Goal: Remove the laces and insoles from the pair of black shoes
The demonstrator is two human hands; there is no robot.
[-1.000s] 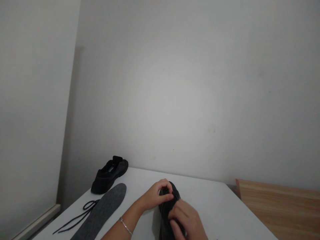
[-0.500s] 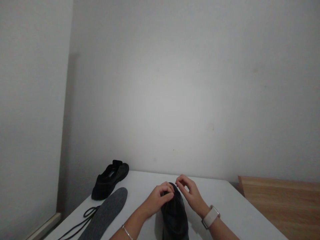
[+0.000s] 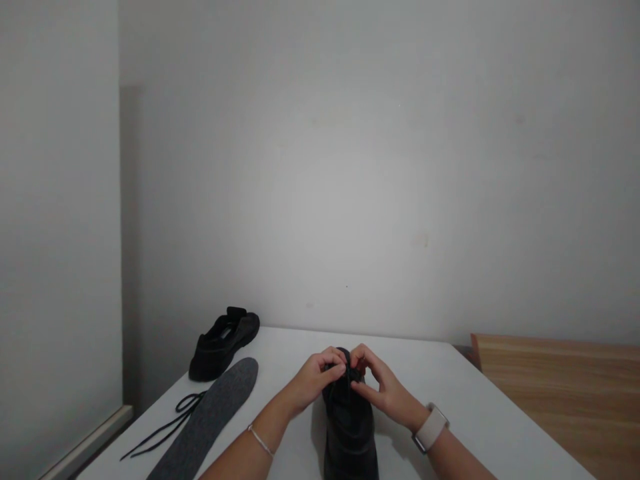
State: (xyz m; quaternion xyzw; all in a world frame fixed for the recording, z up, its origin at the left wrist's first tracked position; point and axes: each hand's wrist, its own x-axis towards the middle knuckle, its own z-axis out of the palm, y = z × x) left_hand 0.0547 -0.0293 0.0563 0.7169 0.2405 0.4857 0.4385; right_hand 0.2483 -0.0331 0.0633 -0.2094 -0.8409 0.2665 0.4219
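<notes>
A black shoe (image 3: 351, 433) stands on the white table in front of me, its heel end toward me. My left hand (image 3: 320, 375) is at the far part of the shoe, thumb and fingers pinched together on a thin black shoelace (image 3: 349, 392). Part of that lace hangs down over the shoe's opening. From the right, my right hand (image 3: 377, 383) reaches the same spot. Its fingers are curled, and a gap shows between thumb and fingertips beside the lace. A bracelet circles my left wrist; a watch with a light strap is on my right.
Another black shoe (image 3: 220, 347) lies at the table's far left. Closer to me are a grey insole (image 3: 213, 417) and a loose black lace (image 3: 173, 421). A wall backs the white table (image 3: 290, 343). Beyond its right edge is a wooden panel (image 3: 555, 393).
My right hand has moved left, from beside the shoe onto its lacing area. The lace now shows between my hands. The whole view has shifted slightly.
</notes>
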